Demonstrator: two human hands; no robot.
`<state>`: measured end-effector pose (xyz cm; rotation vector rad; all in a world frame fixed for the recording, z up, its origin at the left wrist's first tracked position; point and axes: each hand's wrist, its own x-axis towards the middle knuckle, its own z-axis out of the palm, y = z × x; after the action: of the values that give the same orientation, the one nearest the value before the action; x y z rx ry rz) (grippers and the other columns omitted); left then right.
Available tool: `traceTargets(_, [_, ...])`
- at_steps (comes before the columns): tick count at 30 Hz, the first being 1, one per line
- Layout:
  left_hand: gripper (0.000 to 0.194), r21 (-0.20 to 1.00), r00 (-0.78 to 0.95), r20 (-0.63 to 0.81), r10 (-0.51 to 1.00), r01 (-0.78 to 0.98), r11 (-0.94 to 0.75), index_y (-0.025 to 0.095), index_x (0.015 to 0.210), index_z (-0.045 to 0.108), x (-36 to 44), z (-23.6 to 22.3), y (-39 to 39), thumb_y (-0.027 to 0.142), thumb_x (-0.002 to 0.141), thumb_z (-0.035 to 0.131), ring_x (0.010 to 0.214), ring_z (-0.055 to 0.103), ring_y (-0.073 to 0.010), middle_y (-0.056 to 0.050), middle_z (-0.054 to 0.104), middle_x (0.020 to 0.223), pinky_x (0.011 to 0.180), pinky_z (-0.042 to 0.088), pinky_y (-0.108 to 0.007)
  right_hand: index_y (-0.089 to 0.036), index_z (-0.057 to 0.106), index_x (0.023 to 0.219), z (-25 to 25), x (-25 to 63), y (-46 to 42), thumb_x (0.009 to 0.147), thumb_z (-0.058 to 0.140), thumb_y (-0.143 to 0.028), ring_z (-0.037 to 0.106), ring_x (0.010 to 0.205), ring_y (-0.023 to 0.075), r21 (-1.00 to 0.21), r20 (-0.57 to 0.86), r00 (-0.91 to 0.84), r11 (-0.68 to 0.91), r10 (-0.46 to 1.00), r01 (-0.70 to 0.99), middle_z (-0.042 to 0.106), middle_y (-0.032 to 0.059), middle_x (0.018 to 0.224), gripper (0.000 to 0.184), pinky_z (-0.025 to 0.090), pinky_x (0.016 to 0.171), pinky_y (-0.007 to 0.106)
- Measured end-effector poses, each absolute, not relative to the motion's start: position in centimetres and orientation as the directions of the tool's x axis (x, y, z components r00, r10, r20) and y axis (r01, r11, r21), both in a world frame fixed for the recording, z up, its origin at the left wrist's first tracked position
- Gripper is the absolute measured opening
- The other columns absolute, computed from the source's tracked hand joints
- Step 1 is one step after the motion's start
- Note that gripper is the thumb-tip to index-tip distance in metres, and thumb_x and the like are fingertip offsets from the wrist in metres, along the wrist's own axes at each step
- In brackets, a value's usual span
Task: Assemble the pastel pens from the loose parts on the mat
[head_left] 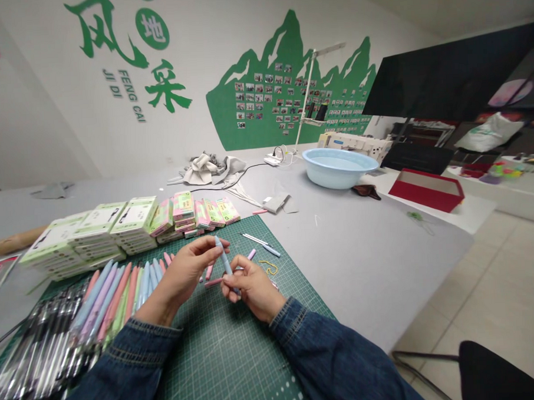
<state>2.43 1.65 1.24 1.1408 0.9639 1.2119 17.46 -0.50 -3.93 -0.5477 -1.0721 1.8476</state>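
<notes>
We count one left hand point(187, 273) and one right hand point(255, 285), with one blue pen point(225, 258) between them. We count one green mat point(238, 354), three stacks of white boxes point(133, 223), one yellow string point(274, 263), one blue basin point(330, 176), one red box point(419, 193), one sewing machine point(368, 143) and one large black screen point(447, 77); the black pens point(38, 342) lie too crowded for us to count.

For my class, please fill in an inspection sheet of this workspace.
Surface: grey table, green cutting mat on it.
Job's things: light-blue pen in hand; pastel pens and black-and-clear pens side by side.
Clutter: white-and-green boxes, pink-and-green boxes, grey cloth scraps, blue basin.
Hands: left hand grips the pen's upper end, right hand its lower end.
Cables: black cable runs beside the scraps.
Surroundings: sewing machine, red box, black chair, mountain mural.
</notes>
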Motion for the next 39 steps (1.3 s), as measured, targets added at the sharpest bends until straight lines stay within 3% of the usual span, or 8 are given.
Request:
traceTargets(5, [0.019, 0.977, 0.079, 0.113, 0.991, -0.190, -0.096, 0.017, 0.071, 0.063, 2.9, 1.3, 1.7, 0.021, 0.061, 0.079, 0.058, 0.053, -0.0105, 0.002, 0.057, 0.066, 0.053, 0.042, -0.019, -0.019, 0.056, 0.106, -3.9, 17.5, -0.6, 0.075, 0.068, -0.027, 0.049, 0.045, 0.0056, -0.863, 0.086, -0.530, -0.203, 0.844, -0.462, 0.064, -0.0028, 0.065, 0.035, 0.035, 0.047, 0.018])
traceTargets(9, [0.027, 0.981, 0.172, 0.024, 0.985, -0.194, 0.010, 0.016, 0.091, 0.069, 2.6, 1.7, 1.5, 0.026, 0.066, 0.076, 0.073, 0.059, -0.0155, -0.008, 0.066, 0.090, 0.060, 0.047, -0.023, -0.019, 0.058, 0.107, -3.9, 17.6, -0.5, 0.077, 0.066, -0.026, 0.048, 0.045, 0.0056, -0.866, 0.087, -0.513, -0.190, 0.854, -0.463, 0.063, -0.0023, 0.063, 0.032, 0.034, 0.047, 0.018])
traceTargets(15, [0.018, 0.980, 0.047, 0.099, 0.994, -0.179, -0.089, 0.016, 0.065, 0.061, 2.5, 1.2, 1.8, 0.022, 0.063, 0.078, 0.053, 0.049, -0.0087, 0.003, 0.053, 0.061, 0.049, 0.041, -0.019, -0.018, 0.061, 0.103, -3.8, 17.5, -0.7, 0.077, 0.067, -0.029, 0.048, 0.046, 0.0054, -0.881, 0.074, -0.519, -0.188, 0.852, -0.435, 0.064, -0.0007, 0.066, 0.029, 0.034, 0.047, 0.018])
traceTargets(20, [0.027, 0.981, 0.212, -0.021, 0.977, -0.186, 0.061, 0.017, 0.092, 0.068, 2.1, 2.2, 1.4, 0.025, 0.067, 0.075, 0.060, 0.055, -0.0124, -0.004, 0.063, 0.078, 0.052, 0.043, -0.022, -0.018, 0.061, 0.102, -3.9, 17.5, -0.7, 0.076, 0.068, -0.030, 0.048, 0.046, 0.0057, -0.873, 0.065, -0.497, -0.192, 0.866, -0.448, 0.064, -0.0009, 0.065, 0.029, 0.035, 0.047, 0.018])
traceTargets(22, [0.023, 0.985, 0.235, -0.069, 0.970, -0.135, 0.103, 0.016, 0.087, 0.070, 1.7, 2.4, 1.3, 0.026, 0.067, 0.075, 0.061, 0.057, -0.0147, -0.005, 0.064, 0.073, 0.050, 0.042, -0.022, -0.018, 0.060, 0.102, -3.9, 17.5, -0.6, 0.075, 0.068, -0.030, 0.048, 0.046, 0.0057, -0.871, 0.063, -0.501, -0.198, 0.863, -0.450, 0.064, -0.0011, 0.065, 0.030, 0.035, 0.047, 0.018])
traceTargets(27, [0.018, 0.995, 0.090, 0.093, 0.992, -0.048, -0.089, 0.017, 0.065, 0.061, 2.1, 2.2, 1.6, 0.022, 0.061, 0.078, 0.055, 0.051, -0.0108, 0.002, 0.056, 0.062, 0.049, 0.041, -0.019, -0.019, 0.061, 0.100, -4.0, 17.1, -0.7, 0.073, 0.069, -0.027, 0.050, 0.047, 0.0067, -0.876, 0.073, -0.510, -0.189, 0.857, -0.443, 0.063, -0.0023, 0.066, 0.029, 0.037, 0.047, 0.018])
traceTargets(35, [0.018, 0.984, 0.041, 0.177, 0.983, 0.001, -0.177, 0.018, 0.072, 0.062, 2.5, 3.0, 1.4, 0.027, 0.066, 0.076, 0.048, 0.039, -0.0071, 0.004, 0.048, 0.057, 0.043, 0.031, -0.017, -0.018, 0.062, 0.094, -3.7, 17.0, -0.7, 0.072, 0.069, -0.022, 0.054, 0.056, 0.0089, -0.877, 0.103, -0.480, -0.149, 0.871, -0.458, 0.062, -0.0015, 0.067, 0.024, 0.041, 0.055, 0.020])
traceTargets(39, [0.018, 0.977, -0.025, 0.214, 0.977, -0.011, -0.214, 0.016, 0.076, 0.065, 2.1, 3.1, 2.0, 0.029, 0.067, 0.075, 0.051, 0.041, -0.0073, 0.002, 0.052, 0.060, 0.045, 0.031, -0.017, -0.020, 0.062, 0.105, -3.6, 17.2, -0.7, 0.072, 0.068, -0.020, 0.054, 0.058, 0.0092, -0.889, 0.103, -0.491, -0.142, 0.865, -0.436, 0.062, -0.0014, 0.069, 0.033, 0.041, 0.056, 0.021])
